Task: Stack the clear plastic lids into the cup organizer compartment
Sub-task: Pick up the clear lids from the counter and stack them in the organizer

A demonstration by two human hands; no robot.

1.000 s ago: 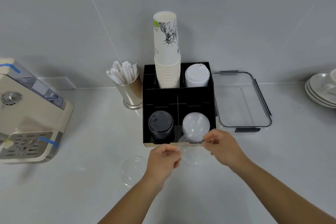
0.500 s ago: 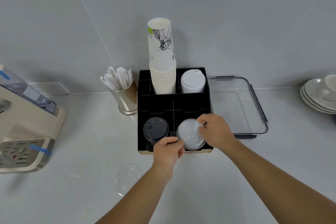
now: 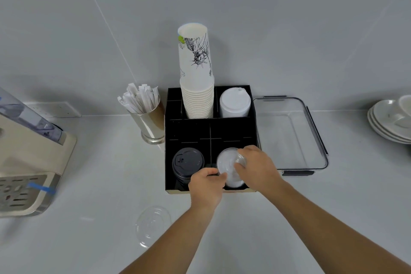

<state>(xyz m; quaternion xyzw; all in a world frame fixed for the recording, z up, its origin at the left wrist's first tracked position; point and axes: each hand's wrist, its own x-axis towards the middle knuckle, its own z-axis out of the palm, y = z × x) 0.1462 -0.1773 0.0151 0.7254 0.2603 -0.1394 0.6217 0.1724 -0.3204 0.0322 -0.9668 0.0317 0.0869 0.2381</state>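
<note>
Both hands pinch clear lid (image 3: 227, 168) over organizer (image 3: 189, 131) lower-right compartment | spare lid (image 3: 151, 224) lower left, nearer left hand (image 3: 206, 187) than right hand (image 3: 258, 168).

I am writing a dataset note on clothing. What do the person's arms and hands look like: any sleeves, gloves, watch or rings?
Both forearms are bare up to the picture's edge, with no sleeve in view. The left hand and the right hand wear no gloves. No watch, bracelet or ring shows on the visible parts. Fingernails look short and unpainted.
</note>
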